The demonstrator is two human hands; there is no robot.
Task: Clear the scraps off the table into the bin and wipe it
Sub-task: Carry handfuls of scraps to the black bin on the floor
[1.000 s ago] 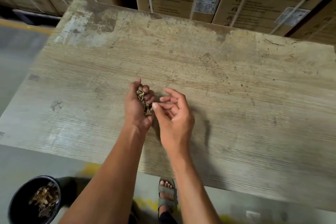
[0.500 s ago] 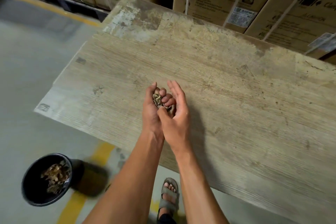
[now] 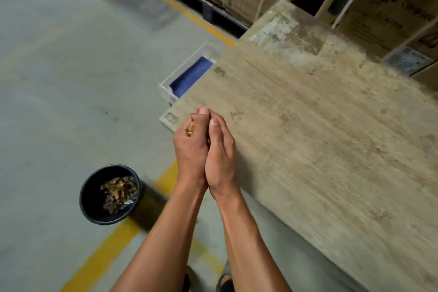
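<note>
Scraps [image 3: 191, 128] sat cupped between the left hand [image 3: 189, 149] and right hand [image 3: 220, 152], pressed together over the table [image 3: 320, 137] corner (bin [image 3: 111, 194] below-left of it), so they ought to stay sealed until directly above the bin, with a blue-lined tray [image 3: 189, 78] beyond the table's edge.

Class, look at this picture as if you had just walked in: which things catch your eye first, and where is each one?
First come the left hand and right hand, cupped together at the near left corner of the worn table, with brown scraps showing between them. Next is the black bin on the floor to the lower left, already holding scraps, beside a yellow floor line. A clear box with blue cloth sits past the table's left edge.
</note>
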